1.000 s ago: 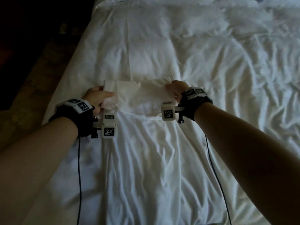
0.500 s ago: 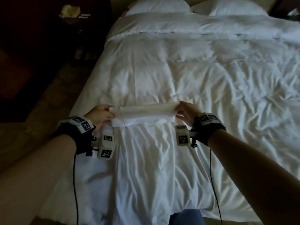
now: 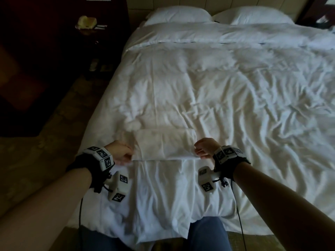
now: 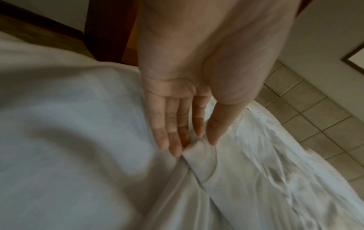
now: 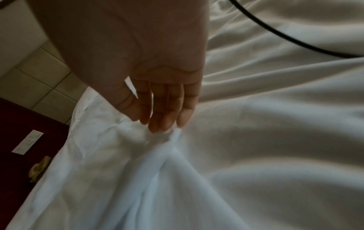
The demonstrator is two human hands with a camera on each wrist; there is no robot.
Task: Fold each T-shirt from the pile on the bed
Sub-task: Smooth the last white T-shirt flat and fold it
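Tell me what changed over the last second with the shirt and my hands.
Both hands drew the folded-over top of the T-shirt toward you, and the fold now lies flat on the shirt's lower half. The left hand still pinches its left corner; the right hand has its fingertips at the right corner, whether gripping is unclear. The shirt stayed on the bed, hem hanging over the near edge.

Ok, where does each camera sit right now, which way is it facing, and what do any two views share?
Head: on the person's head, looking forward and down the bed; both forearms, left hand, right hand at the folded T-shirt.
Left wrist: along the left palm to the fingers pinching a cloth edge.
Right wrist: along the right palm; fingers on bunched white cloth.
Shared: the tan object on the nightstand appears in head and right wrist views.
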